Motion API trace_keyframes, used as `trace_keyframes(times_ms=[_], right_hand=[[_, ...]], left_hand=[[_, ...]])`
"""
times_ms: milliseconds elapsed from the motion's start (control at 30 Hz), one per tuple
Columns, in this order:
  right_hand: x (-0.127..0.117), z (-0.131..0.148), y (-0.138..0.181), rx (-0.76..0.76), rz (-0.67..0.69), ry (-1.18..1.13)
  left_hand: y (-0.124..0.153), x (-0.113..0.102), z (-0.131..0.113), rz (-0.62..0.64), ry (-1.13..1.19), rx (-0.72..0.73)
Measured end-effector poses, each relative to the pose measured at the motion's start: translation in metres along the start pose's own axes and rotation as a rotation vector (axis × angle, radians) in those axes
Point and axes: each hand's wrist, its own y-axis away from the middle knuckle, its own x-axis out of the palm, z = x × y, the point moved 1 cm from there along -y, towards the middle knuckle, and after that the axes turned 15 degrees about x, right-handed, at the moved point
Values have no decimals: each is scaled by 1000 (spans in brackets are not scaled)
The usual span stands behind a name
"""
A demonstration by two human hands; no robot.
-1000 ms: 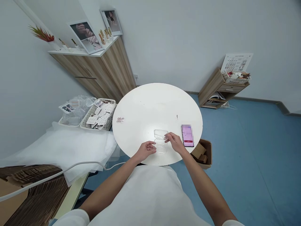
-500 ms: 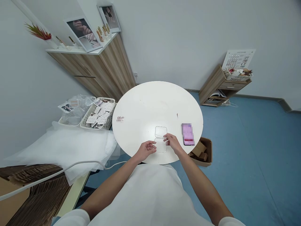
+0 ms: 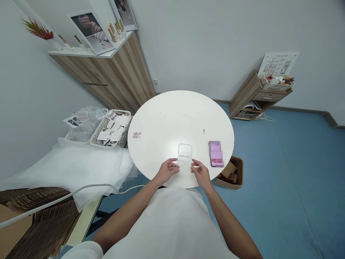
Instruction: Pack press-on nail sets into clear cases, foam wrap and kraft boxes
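A clear plastic hinged case [image 3: 184, 150] lies unfolded in front of me, its lid laid back away from me and its base nearer. My left hand [image 3: 167, 170] grips the left edge of the base between thumb and fingers. On the opposite edge, my right hand [image 3: 200, 173] holds the base in the same way. Off to the left on the white round table [image 3: 180, 108] is a small sheet of press-on nails [image 3: 137, 135]. A phone [image 3: 216, 154] with a pink, blurred screen rests to the right of my right hand.
A tiny dark piece [image 3: 204, 131] lies on the table's right side. Left of the table stand a white basket of cards [image 3: 126, 135] and a pile of clear plastic packaging [image 3: 86, 122]. A cardboard box [image 3: 229, 185] sits on the floor at the right.
My right hand has moved from the hinge area down to the right edge of the case's base. My left hand stays at the left edge. The view has shifted slightly.
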Motion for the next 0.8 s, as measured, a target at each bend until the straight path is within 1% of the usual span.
trace_keyframes(times_ms=[100, 233, 467, 600, 800], right_hand=[[7, -6, -4, 10, -6, 12], [13, -8, -16, 46, -1, 46], [33, -15, -46, 136, -24, 136], [40, -24, -57, 168, -56, 167], [42, -37, -69, 171, -77, 238]], left_hand=[[1, 0, 6, -22, -35, 12], [-1, -3, 15, -35, -167, 31], [-23, -18, 40, -132, -326, 11], [-35, -24, 52, -116, -401, -26], [-43, -24, 65, -70, -445, -26]])
